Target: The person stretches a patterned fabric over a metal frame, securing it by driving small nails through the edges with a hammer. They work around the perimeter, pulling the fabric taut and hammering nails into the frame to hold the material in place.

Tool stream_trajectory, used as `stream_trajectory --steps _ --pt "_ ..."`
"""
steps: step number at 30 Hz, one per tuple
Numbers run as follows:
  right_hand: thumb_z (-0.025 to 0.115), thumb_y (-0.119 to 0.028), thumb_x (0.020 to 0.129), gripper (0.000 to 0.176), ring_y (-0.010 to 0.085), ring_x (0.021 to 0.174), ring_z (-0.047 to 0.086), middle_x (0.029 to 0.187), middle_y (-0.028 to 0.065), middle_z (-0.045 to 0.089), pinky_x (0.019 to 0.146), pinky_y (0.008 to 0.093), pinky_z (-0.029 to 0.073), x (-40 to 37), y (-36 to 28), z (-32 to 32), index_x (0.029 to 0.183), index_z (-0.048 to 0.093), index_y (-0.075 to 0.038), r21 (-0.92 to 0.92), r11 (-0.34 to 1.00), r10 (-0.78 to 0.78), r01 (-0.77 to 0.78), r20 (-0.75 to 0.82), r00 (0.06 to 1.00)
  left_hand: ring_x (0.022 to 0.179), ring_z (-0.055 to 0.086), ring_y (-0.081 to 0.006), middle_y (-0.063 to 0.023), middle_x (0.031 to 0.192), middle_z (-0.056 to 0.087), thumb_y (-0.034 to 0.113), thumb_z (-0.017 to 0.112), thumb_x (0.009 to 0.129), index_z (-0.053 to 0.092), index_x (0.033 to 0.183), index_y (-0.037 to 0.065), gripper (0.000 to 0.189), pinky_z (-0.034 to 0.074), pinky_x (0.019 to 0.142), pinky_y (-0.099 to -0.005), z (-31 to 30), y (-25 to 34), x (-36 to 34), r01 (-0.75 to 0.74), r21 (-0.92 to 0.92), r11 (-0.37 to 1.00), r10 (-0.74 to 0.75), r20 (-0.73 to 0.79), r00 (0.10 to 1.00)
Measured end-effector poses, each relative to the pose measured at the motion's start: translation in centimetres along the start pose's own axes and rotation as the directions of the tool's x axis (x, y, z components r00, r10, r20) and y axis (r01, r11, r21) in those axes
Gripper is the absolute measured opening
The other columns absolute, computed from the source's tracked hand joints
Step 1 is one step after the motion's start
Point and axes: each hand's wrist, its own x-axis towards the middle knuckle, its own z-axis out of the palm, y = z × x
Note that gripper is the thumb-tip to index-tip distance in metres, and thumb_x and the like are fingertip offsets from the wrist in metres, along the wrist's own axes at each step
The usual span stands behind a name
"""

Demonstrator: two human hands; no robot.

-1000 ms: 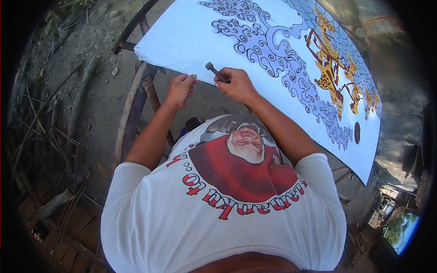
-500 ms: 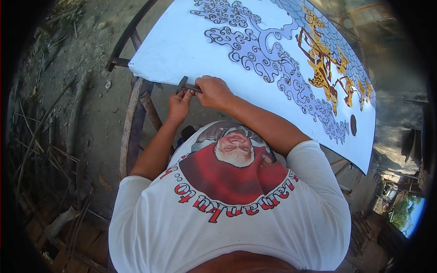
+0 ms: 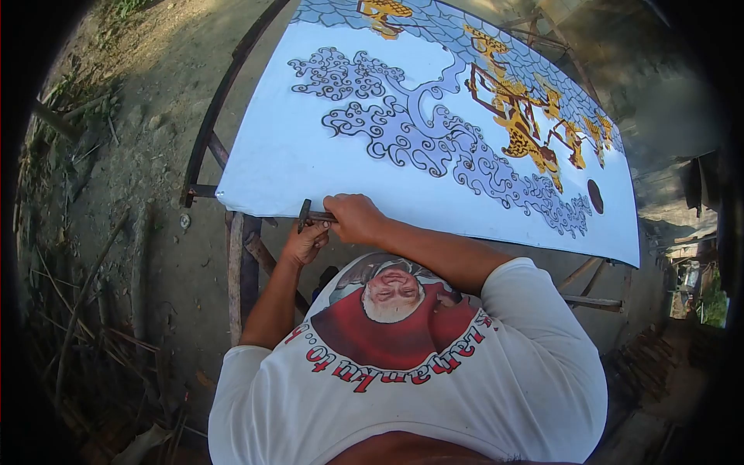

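Far left, ground: bare earth; sticks (image 3: 93,302) in a loose heap; small pale disc (image 3: 184,222) lying apart from them.
Left side, frame: dark wooden rail (image 3: 231,93) running alongside the cloth's left edge; rough upright post (image 3: 235,279) below the near left corner.
Cloth: white painted cloth (image 3: 267,167), spread over the wooden frame, near edge toward the person.
Left hand (image 3: 307,243): at the cloth's near edge, a little in from the near left corner; fingers bent, tips just under the hammer head. Cannot tell whether they pinch anything; hammer partly in front.
Hammer (image 3: 304,216): at the same near edge, head to the left, short length of handle visible, roughly level.
Right hand (image 3: 356,218): clamped round the hammer handle, close to the head, over the near edge; just beside left hand.
Cloth, middle: lavender scroll motif (image 3: 418,139), dark outlines.
Cloth, far edge: blue net-patterned band (image 3: 442,25); gold-and-brown figures (image 3: 518,141) slanting toward the right edge.
Cloth, right: dark oval (image 3: 595,197), near the right edge.
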Motion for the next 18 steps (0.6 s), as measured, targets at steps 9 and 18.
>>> stream_trajectory --steps 9,18 --pt "0.071 -0.013 0.076 0.025 0.0408 0.084 0.065 0.086 0.0187 0.065 0.073 0.0504 0.051 0.4 -0.6 -0.2 0.092 0.056 -0.002 -0.001 1.0 0.027 -0.027 0.001 1.0 0.053 0.039 -0.0066 0.0039 0.069 0.053 0.011 0.078 0.087 0.064 0.09 0.008 0.014 0.03 0.048 -0.0259 0.4 0.5 -0.2 -0.014 0.015 1.0 0.015 -0.026 1.0" --pt "0.071 -0.014 0.077 0.022 0.0419 0.087 0.065 0.086 0.0197 0.065 0.074 0.0513 0.05 0.8 -0.6 0.1 0.091 0.059 -0.003 -0.021 0.998 0.059 -0.058 0.062 0.996 0.053 0.039 -0.0065 0.003 0.07 0.056 0.012 0.078 0.087 0.066 0.091 0.007 0.013 0.03 0.048 -0.0253 2.6 1.2 -1.2 -0.076 0.042 0.996 0.078 -0.07 0.994"
